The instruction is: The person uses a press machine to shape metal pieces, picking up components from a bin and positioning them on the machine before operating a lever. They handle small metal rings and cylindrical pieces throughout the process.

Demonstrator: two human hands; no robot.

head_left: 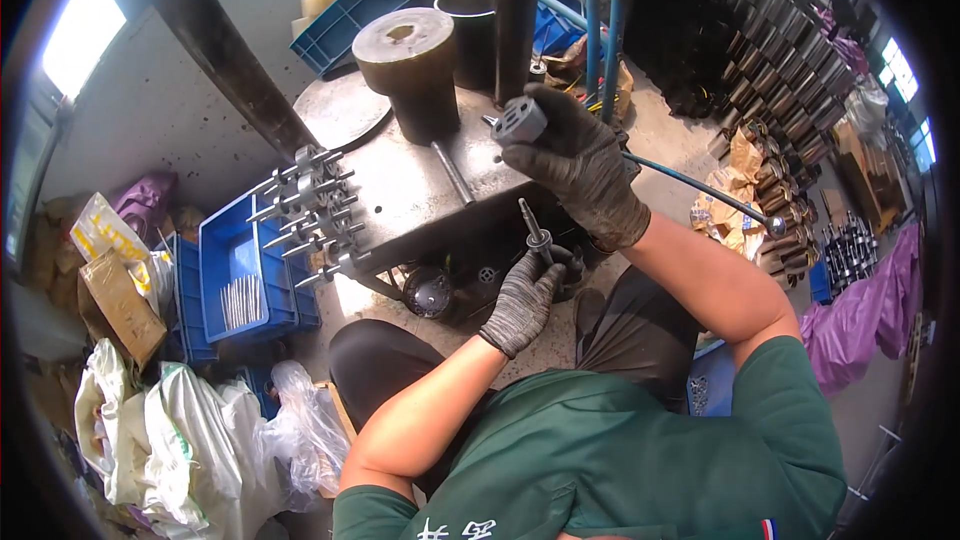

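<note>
My left hand point(522, 302), in a grey knitted glove, is closed around a slim metal shaft point(533, 222) with a thicker collar. The shaft points up, in front of the table's near edge. Higher and to the right, my right hand point(585, 165), in a darker worn glove, grips a grey metal block point(521, 120) with several holes in its face. A thin metal tip shows just beside the block. The two parts are apart. Below the block, a loose metal rod point(452, 172) lies on the steel table point(395, 190).
A heavy flanged steel cylinder point(405, 70) stands on the table. Several shafts with round bodies point(318, 205) line its left edge. A blue crate point(235, 260) with thin rods sits at left. Thick pillars point(232, 58) rise behind. A blue lever point(705, 190) with a ball end extends right.
</note>
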